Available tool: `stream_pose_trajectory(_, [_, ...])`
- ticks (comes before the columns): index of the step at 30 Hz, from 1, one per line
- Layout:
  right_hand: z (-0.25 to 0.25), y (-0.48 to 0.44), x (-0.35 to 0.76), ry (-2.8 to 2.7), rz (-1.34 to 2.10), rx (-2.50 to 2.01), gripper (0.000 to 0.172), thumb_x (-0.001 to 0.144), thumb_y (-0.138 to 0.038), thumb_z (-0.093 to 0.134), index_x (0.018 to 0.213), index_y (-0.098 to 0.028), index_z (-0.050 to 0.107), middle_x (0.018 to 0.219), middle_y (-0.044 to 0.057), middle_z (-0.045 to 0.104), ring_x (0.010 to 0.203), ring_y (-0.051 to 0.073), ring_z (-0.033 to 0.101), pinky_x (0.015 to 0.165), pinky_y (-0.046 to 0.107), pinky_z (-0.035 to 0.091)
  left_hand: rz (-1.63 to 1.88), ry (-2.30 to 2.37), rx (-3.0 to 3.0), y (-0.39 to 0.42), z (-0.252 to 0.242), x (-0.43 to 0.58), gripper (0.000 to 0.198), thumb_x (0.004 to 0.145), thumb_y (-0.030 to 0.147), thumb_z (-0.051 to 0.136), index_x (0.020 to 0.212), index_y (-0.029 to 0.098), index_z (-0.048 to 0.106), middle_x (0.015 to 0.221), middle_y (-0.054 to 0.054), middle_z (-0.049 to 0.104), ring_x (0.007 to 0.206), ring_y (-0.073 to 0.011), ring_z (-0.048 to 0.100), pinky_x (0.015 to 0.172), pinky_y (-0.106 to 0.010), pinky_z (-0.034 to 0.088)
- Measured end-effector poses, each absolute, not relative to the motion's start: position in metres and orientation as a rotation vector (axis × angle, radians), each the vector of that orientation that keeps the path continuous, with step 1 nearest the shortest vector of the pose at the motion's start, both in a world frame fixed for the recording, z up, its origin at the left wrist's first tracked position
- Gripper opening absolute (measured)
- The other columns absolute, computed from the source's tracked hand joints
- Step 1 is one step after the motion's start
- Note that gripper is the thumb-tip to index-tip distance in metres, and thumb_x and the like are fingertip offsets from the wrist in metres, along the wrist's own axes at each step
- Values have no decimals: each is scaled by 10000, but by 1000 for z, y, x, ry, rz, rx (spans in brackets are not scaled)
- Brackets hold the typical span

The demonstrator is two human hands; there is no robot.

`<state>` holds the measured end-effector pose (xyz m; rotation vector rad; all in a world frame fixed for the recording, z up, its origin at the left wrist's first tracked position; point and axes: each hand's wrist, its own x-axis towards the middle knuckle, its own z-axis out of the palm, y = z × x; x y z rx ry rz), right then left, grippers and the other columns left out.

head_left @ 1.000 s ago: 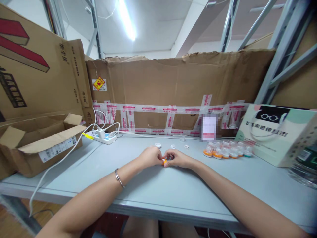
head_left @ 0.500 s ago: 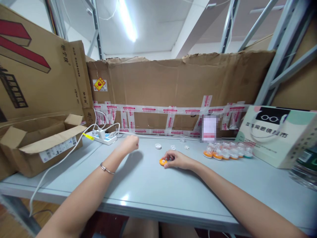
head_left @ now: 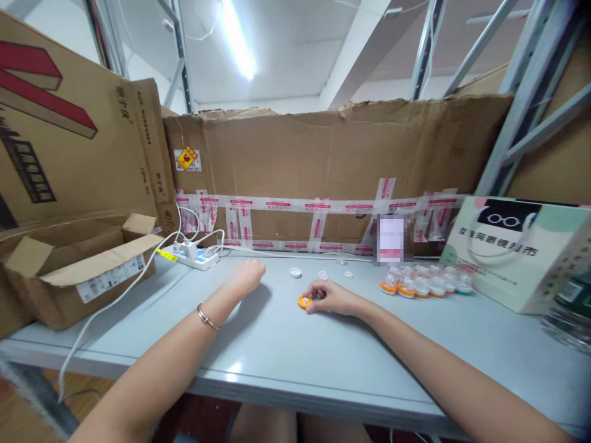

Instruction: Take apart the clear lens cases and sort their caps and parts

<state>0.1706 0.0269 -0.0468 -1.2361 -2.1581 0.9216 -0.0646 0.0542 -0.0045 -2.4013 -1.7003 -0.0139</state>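
- Orange disc, midway across the grey surface, pinched between the right hand's thumb and fingers.
- Left hand: curled closed, nearby; contents cannot be told.
- Farther back, white cap; clear-topped containers rightward.
- Cardboard behind; tube light overhead.

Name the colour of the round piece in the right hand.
Round piece: orange, with white on top; head view.
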Motion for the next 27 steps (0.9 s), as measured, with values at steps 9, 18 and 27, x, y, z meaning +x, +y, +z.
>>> stream_pose_trajectory(9, [-49, 28, 171, -2163, 917, -1207, 382, 529, -394, 726, 845, -186, 669, 737, -5, 501, 676, 131, 404, 604, 241, 326, -275, -1515, -2653, 40, 9, -50, 196, 787, 139, 472, 839, 145, 661, 845, -74, 663, 802, -158, 598, 739, -225, 428])
stream_pose_trajectory(18, [-48, 27, 172, -2300, 874, -1093, 416, 623, -418, 666, 985, -214, 646, 807, 8, 506, 724, 139, 426, 681, 259, 346, -712, -904, -3298, 42, -24, -30, 140, 733, 206, 606, 822, 135, 689, 772, -47, 644, 699, -105, 567, 685, -178, 413])
stream_pose_trajectory(27, [-51, 25, 167, -2130, 954, -1155, 372, 568, -414, 701, 821, -156, 612, 696, -16, 512, 640, 116, 425, 582, 230, 333, -702, -891, -3269, 41, -27, -26, 137, 726, 235, 624, 817, 154, 686, 754, -27, 629, 692, -99, 557, 683, -177, 404])
